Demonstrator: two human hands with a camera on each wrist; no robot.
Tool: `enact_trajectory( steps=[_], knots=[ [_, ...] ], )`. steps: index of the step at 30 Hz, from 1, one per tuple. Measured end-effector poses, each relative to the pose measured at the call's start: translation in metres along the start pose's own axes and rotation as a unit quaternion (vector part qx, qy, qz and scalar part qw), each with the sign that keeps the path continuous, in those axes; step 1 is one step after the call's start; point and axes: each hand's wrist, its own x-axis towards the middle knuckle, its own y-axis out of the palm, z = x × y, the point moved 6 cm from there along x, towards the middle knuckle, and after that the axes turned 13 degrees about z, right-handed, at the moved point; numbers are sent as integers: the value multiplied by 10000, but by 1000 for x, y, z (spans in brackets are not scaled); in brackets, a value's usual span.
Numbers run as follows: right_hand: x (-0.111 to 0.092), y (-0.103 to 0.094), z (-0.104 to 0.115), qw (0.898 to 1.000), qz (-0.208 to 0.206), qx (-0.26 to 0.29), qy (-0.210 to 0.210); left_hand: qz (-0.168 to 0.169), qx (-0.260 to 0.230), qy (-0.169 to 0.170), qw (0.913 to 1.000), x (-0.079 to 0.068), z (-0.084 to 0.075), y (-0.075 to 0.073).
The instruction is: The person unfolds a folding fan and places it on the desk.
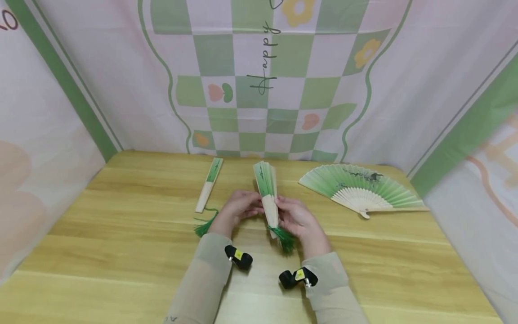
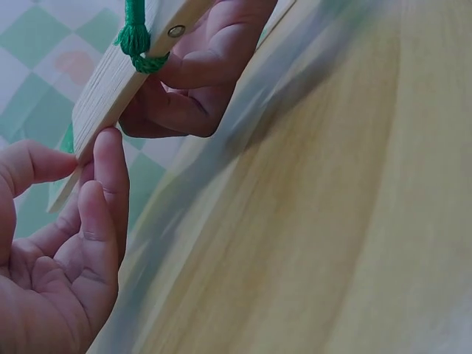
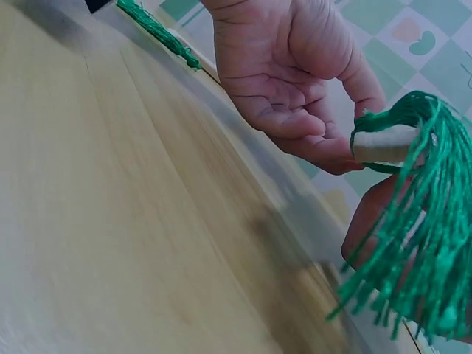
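A narrowly folded fan [image 1: 265, 182] is held between the two hands above the wood-grained table [image 1: 121, 252]. The left hand [image 1: 241, 205] pinches one edge of its pale ribs [image 1: 270, 210] between thumb and fingers; the right hand [image 1: 297, 218] grips the opposite side, nearer the riveted end, fingers curled. A green tassel [image 1: 286, 242] hangs there and, in the right wrist view, hides part of the right hand. A closed fan [image 1: 208, 185] lies to the left, its cord tassel [image 1: 204, 228] just beside the left forearm; a spread fan [image 1: 362, 186] lies to the right.
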Motion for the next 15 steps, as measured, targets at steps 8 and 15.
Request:
enact_trajectory(
  steps=[8, 15],
  knots=[
    [-1, 2, 0, 9997, -242, 54, -9, -6, 278, -22, 9996, -1, -1, -1],
    [1, 7, 4, 9992, -382, -49, -89, -43, 283, 91, 9996, -3, -6, -3]
  ],
)
